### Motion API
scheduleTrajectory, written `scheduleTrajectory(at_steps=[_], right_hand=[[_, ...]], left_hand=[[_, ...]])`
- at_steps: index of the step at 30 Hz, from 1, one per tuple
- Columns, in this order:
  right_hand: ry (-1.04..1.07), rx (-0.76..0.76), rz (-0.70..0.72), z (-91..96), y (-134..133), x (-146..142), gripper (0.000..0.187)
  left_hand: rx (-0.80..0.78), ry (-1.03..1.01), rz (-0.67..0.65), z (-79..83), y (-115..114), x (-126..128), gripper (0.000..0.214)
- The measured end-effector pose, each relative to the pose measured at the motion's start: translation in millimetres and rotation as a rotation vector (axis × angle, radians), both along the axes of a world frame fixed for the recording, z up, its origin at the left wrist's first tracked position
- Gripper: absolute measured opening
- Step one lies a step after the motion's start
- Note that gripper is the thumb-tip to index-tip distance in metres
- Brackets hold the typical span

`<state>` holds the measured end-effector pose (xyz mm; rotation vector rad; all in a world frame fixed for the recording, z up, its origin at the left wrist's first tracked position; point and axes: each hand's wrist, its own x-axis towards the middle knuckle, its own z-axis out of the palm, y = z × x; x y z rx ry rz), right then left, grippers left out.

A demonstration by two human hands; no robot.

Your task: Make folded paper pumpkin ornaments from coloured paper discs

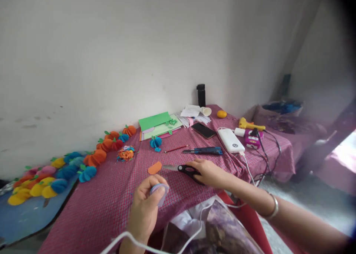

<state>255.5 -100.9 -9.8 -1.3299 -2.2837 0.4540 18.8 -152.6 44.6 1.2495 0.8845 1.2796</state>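
My left hand is raised over the near edge of the table, its fingers closed round a small stack of lilac paper discs. My right hand lies on the pink checked tablecloth with its fingers on the black handles of a pair of scissors, whose blades point left. A small orange paper piece lies just left of the blades.
Orange, blue and yellow paper pumpkins line the wall at left. Farther back lie green paper sheets, a red pencil, a blue cutter, a phone, a white power bank, a yellow glue gun and a black bottle.
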Motion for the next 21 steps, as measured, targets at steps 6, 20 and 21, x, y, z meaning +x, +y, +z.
scheduleTrajectory(at_steps=[6,20,21], right_hand=[[-0.175,0.047,0.006,-10.1,10.6,-5.9,0.044],[0.684,-0.451,0.288,43.6,7.3,-55.2,0.051],[0.665,-0.491,0.305,47.1,8.5,-58.5,0.051]], left_hand=[[-0.193,-0.243,0.030,-4.1,11.2,-4.8,0.021],[-0.224,-0.314,-0.102,-24.6,23.9,9.5,0.023],[-0.232,-0.296,-0.099,-25.3,23.6,9.7,0.025]])
